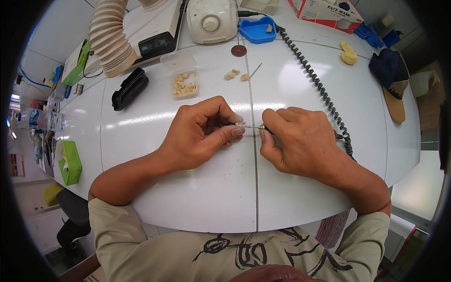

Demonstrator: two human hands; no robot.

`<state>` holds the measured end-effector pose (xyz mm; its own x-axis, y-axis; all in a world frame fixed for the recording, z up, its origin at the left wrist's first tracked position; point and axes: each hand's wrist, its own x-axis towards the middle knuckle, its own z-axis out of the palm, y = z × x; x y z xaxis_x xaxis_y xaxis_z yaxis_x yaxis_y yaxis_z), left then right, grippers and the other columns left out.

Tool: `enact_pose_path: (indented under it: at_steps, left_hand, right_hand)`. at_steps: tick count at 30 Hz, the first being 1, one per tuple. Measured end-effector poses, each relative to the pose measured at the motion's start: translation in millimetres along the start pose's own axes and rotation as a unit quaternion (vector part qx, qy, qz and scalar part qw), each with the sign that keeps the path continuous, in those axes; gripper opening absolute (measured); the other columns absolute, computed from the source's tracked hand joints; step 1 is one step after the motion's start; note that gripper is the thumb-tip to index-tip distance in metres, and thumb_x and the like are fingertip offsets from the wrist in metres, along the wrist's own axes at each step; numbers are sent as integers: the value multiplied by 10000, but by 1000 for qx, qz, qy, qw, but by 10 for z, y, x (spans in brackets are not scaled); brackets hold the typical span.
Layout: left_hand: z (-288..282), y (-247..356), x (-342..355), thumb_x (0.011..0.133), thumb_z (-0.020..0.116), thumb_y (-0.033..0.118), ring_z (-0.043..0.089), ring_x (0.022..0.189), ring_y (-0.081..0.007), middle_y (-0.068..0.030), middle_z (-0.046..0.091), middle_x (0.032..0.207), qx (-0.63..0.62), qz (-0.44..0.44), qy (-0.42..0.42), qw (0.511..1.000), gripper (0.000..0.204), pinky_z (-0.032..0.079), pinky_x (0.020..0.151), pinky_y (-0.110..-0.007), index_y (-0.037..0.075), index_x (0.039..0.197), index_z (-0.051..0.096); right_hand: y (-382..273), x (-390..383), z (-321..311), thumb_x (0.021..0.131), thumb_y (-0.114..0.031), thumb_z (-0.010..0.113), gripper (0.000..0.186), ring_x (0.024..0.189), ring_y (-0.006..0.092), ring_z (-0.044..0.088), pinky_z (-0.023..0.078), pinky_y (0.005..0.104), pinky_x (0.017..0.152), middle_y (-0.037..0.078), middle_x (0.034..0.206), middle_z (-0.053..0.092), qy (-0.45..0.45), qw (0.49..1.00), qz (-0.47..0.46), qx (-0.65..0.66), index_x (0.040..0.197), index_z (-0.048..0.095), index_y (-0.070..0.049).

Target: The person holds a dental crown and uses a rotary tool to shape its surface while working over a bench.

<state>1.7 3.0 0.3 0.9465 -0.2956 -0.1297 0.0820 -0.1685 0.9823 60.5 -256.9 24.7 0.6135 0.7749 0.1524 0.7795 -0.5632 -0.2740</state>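
Note:
My left hand [197, 136] pinches a small pale piece [240, 124] between thumb and fingertips near the middle of the bench. My right hand [303, 141] grips a rotary handpiece [263, 127], its thin metal bit pointing left at the piece; my fingers hide most of the handpiece's body. A coiled black cord [317, 82] runs from it toward the back. Above my hands lie a few cream-coloured pieces [231, 74] and a thin metal bit [255, 70]. An open clear box [184, 94] holds several small cream pieces.
A black case [129, 89] lies left, below a corrugated hose [108, 44]. A white control unit [209, 21], blue tray [253, 33] and mask box [329, 11] stand behind. A dark cap-like item [383, 68] sits right, a green basket [70, 162] left.

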Motion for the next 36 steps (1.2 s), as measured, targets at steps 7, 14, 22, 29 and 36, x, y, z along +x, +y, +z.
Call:
enact_pose_path:
  at_steps: [7,14,22,29,36]
  left_hand:
    - [43,-7,-1,1090,692,-12,781,1161,-186,-180,743,1297,-51,21,26,998,113,652,850,-273,19,1124,588]
    - [31,-11,-9,1052,701,-37,781,1166,-216,-212,733,1326,-33,52,12,998,209,655,858,-299,54,1035,514]
    - [-12,-71,26,982,767,-79,703,1210,-199,-212,715,1292,-10,104,-11,994,246,596,1016,-368,39,978,551]
    - [-50,-83,40,972,804,-71,703,1191,-197,-213,730,1286,-47,117,-26,992,241,568,1041,-374,32,962,587]
    - [-38,-47,17,978,780,-100,725,1199,-199,-235,743,1293,-40,100,-38,993,204,600,1023,-357,6,950,608]
  right_hand:
    - [18,-5,5,977,-251,696,207,592,301,689,528,453,515,102,667,682,13,1000,1,14,904,663,-60]
    - [26,-13,20,955,-248,711,198,588,299,682,521,446,509,88,655,670,23,999,-6,25,897,660,-66]
    - [37,-18,37,921,-218,739,175,574,282,666,504,439,486,74,646,653,36,999,-18,11,876,644,-78]
    - [40,-13,3,903,-210,741,166,566,284,655,495,444,483,63,643,625,37,999,-31,21,881,637,-83]
    - [31,-24,-25,902,-211,745,166,576,274,659,501,430,485,54,665,629,31,998,-44,20,884,637,-86]
